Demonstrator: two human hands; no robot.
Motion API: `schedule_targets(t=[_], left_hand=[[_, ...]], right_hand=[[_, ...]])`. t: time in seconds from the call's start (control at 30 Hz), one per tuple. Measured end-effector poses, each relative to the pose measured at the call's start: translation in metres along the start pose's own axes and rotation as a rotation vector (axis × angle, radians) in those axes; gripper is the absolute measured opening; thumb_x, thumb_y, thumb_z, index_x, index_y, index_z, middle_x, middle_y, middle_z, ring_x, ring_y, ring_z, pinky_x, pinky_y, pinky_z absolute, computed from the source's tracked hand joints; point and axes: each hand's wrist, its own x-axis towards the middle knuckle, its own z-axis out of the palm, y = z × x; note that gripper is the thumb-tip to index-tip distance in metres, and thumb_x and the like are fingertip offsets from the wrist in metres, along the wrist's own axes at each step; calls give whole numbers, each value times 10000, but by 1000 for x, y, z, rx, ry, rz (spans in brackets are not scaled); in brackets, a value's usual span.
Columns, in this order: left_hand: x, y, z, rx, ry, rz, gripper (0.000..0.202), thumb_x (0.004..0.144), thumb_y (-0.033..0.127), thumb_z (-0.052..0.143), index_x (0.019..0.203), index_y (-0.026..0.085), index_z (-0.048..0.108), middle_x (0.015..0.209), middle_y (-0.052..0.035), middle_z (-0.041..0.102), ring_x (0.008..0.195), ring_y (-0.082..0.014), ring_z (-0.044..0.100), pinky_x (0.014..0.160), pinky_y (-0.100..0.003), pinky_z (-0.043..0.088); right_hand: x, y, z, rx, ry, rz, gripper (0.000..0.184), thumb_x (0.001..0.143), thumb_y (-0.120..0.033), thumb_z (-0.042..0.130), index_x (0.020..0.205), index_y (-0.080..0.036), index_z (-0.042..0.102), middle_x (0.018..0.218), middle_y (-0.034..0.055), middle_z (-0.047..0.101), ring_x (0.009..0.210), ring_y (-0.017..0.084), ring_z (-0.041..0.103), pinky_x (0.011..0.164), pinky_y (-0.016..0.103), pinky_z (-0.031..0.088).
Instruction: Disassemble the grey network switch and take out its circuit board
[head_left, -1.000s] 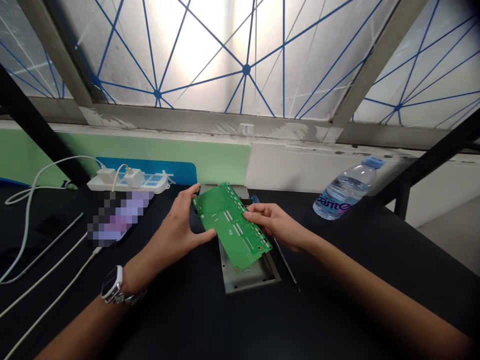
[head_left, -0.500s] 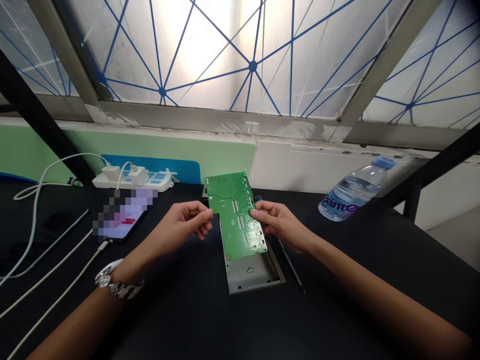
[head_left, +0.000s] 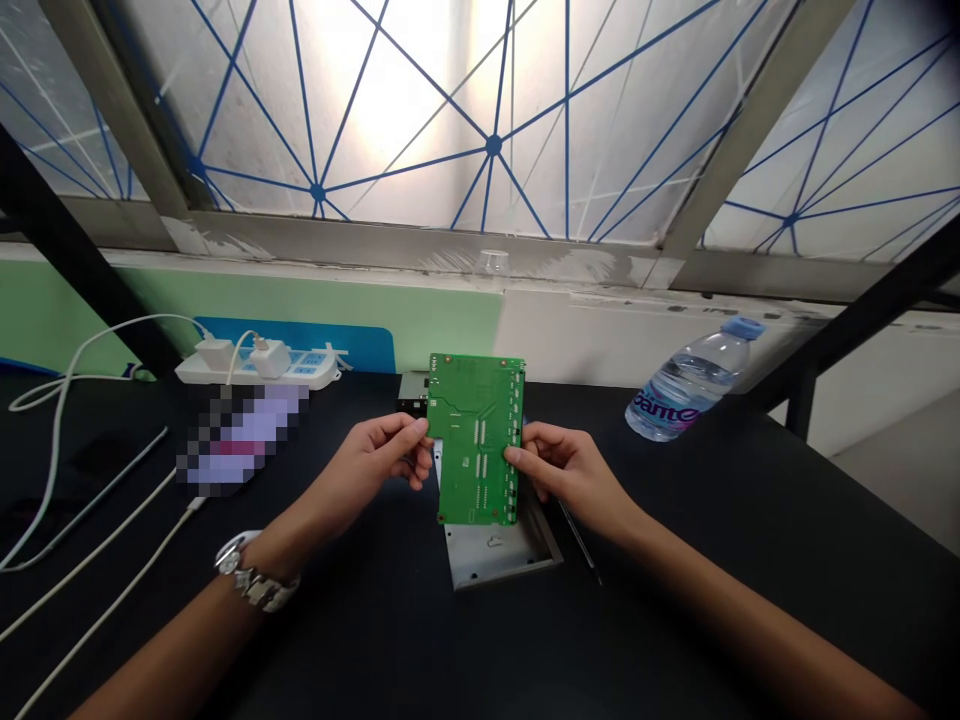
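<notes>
A green circuit board (head_left: pixel 465 440) is raised in front of me, its solder side facing me. My left hand (head_left: pixel 390 447) pinches the board's left edge between thumb and fingers. On the opposite edge, my right hand (head_left: pixel 559 460) grips it with the thumb on the face and the fingers behind. Beneath and behind the board lies a shallow grey metal case (head_left: pixel 499 560), partly covered by it. A thin screwdriver (head_left: pixel 579 540) rests on the table just right of the case, its upper end hidden by my right hand.
A tilted water bottle (head_left: pixel 690 385) is at the back right. To the left are a phone (head_left: pixel 247 440), a white power strip (head_left: pixel 319 372) with plugs, and several cables over the black table (head_left: pixel 360 640). A small clear cup (head_left: pixel 494 263) stands on the window ledge.
The circuit board has turned from a slant to nearly upright and square to me, with both hands still on it. The camera view has shifted slightly.
</notes>
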Motion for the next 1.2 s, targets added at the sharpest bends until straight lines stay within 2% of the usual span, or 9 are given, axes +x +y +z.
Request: schedule_targets(t=[0.07,0.13,0.23,0.37,0.5,0.63,0.77,0.97,1.2], left_hand=[[-1,-1,4,-14,0,-7,368,950,493,662,834,144,669,731,-7,635,614,-103,563,578,-234,482],[-2,-1,7,-39,-4,-9,378,941,497,674,809,144,656,717,-3,633,585,-92,543,548,-222,465],[-4,1,12,-100,-14,-11,393,907,500,716,761,147,623,696,-4,638,560,-90,545,520,-215,458],[-8,5,15,-127,-47,-30,371,902,478,730,773,145,629,698,-17,665,555,-98,582,519,-218,482],[-8,7,15,-86,-67,-54,347,922,453,712,761,154,644,697,-23,674,582,-115,624,538,-225,521],[-7,6,13,-66,-68,-88,322,893,437,746,756,159,661,688,-14,668,558,-111,624,503,-216,529],[-5,4,12,-33,-52,-136,326,857,454,774,768,160,664,675,-7,655,544,-120,628,483,-228,545],[-2,1,10,15,5,-160,365,828,494,786,817,145,677,707,-12,637,604,-139,659,530,-245,584],[-3,1,14,113,-12,-152,362,849,515,757,869,160,696,646,-18,649,599,-168,673,620,-297,602]], right_hand=[[-6,0,0,30,17,28,318,823,-435,816,789,-181,629,505,-86,491,393,59,434,431,217,360],[-9,-1,0,76,14,71,339,796,-442,836,799,-177,625,526,-46,605,371,83,506,407,218,366],[-11,-5,0,134,13,98,342,770,-429,856,803,-168,636,661,38,733,441,146,647,411,230,431],[-11,-6,0,199,32,75,317,760,-363,864,954,-158,719,768,58,763,534,171,692,456,260,507],[-13,-5,-1,276,55,45,503,716,-296,884,1187,-207,731,917,57,772,720,194,720,599,300,565],[-15,-6,-1,260,17,33,543,830,-323,798,1351,-254,660,1178,91,742,983,234,714,794,345,567],[-17,-5,0,240,-17,9,589,909,-313,690,1478,-297,542,1348,103,674,1114,259,679,911,405,550],[-21,-5,1,249,-24,31,630,920,-280,638,1526,-344,478,1438,74,631,1128,268,667,964,439,535],[-24,-6,2,318,-129,13,711,867,-277,686,1546,-316,479,1511,80,587,1381,318,551,1167,506,389]])
